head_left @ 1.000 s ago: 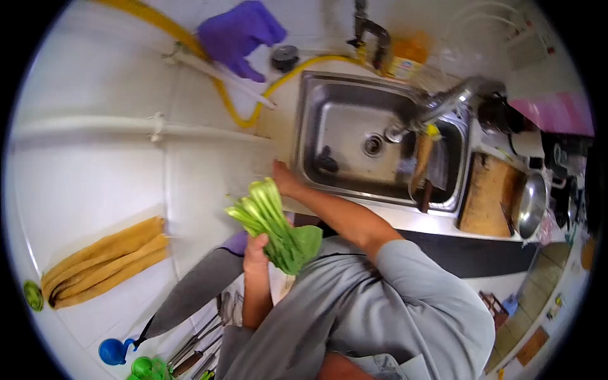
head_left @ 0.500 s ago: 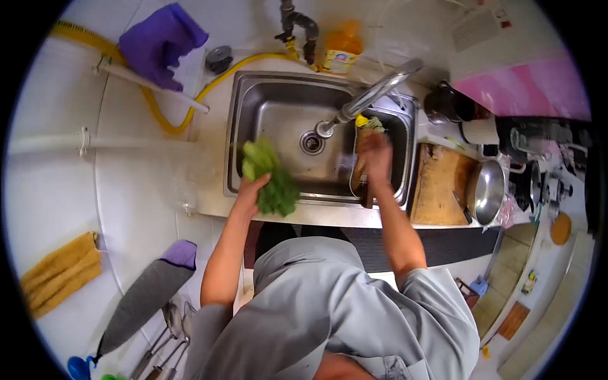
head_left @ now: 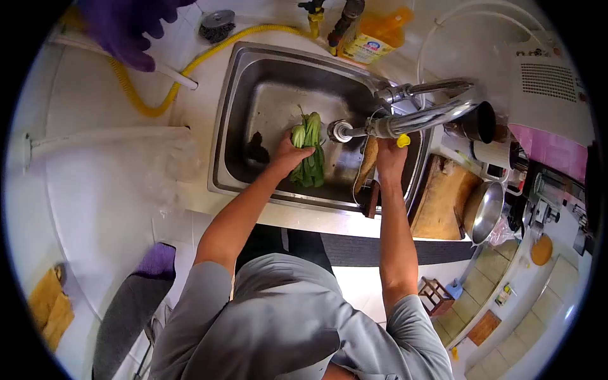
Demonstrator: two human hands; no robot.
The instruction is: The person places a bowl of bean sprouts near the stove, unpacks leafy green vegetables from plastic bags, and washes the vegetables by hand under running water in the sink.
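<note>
My left hand [head_left: 292, 156] is closed round a bunch of leafy greens [head_left: 312, 166] with pale stems, held in the large basin of the steel sink [head_left: 221, 126]. The chrome faucet [head_left: 437, 120] reaches over the sink, its spout head close to the right of the greens. My right hand [head_left: 391, 158] is at the small right basin, behind the faucet, which hides its fingers. A small yellow piece [head_left: 403, 140] shows at that hand. Left of it lies a long brown item [head_left: 367, 163] whose kind I cannot make out.
A cutting board [head_left: 443, 196] and a steel bowl [head_left: 484, 212] stand right of the sink. Behind it are an orange-yellow bottle [head_left: 372, 41], a yellow hose [head_left: 136, 101] and a scrubber [head_left: 216, 25]. A purple glove [head_left: 126, 25] hangs at upper left.
The greens in my left hand have moved from the sink's front left edge into the large basin. My right hand has shifted behind the faucet, whose spout lies differently in view. The whole view has tilted.
</note>
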